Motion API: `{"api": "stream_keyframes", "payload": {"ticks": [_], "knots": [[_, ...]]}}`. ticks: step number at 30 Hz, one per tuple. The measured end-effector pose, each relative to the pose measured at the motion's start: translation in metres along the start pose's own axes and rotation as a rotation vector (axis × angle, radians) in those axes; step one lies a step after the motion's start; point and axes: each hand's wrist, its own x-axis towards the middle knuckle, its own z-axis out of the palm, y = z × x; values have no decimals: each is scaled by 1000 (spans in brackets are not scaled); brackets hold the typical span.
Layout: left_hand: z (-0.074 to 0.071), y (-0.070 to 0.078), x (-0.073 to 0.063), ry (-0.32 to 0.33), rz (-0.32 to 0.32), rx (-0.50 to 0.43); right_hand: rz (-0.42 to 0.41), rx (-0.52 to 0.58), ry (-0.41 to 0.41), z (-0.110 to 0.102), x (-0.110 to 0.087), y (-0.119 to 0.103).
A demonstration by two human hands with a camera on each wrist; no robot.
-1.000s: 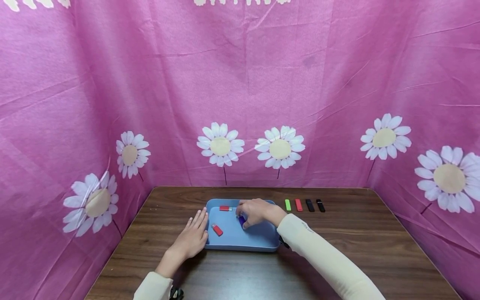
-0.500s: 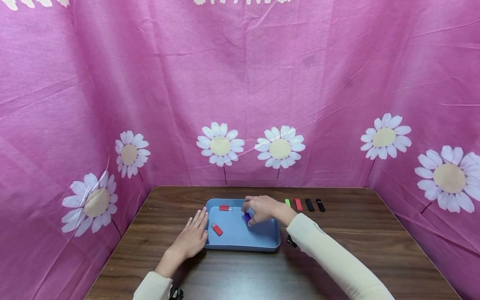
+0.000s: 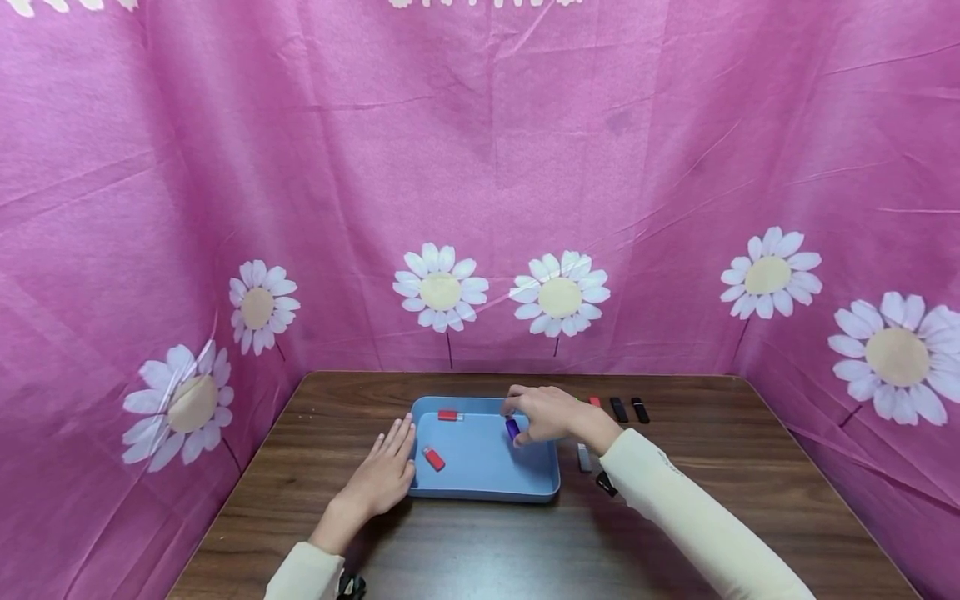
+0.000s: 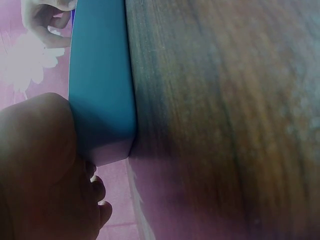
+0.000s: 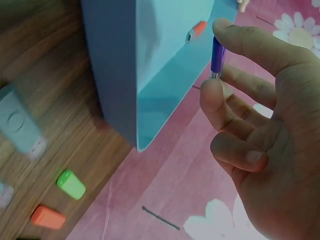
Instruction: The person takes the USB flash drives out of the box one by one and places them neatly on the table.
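Note:
My right hand pinches a purple USB stick over the right part of a blue tray. In the right wrist view the thumb and a fingertip hold the purple stick by its two ends, its metal plug toward the fingertip. Two red USB sticks lie inside the tray: one at the back, the other, a second red stick, further forward on the left. With straight fingers, my left hand rests against the tray's left side.
On the wooden table, right of the tray, lie two black stick-shaped pieces and a partly hidden red piece. The right wrist view also shows a green piece. A pale grey USB stick lies beside the tray.
My right hand has moved right across the tray, carrying the purple USB stick. It now covers the green piece in the head view, and the grey stick shows. My left hand stays put.

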Motion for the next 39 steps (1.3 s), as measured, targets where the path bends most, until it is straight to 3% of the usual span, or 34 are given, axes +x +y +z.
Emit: {"api": "stream_keyframes", "payload": {"ticks": [15, 28, 39], "knots": [[1, 1, 0, -1, -10, 8, 29, 2, 49, -9, -45, 31], [2, 1, -1, 4, -15, 2, 79, 70, 44, -7, -80, 54], [0, 4, -3, -5, -19, -4, 135, 60, 91, 0, -103, 68]]}}
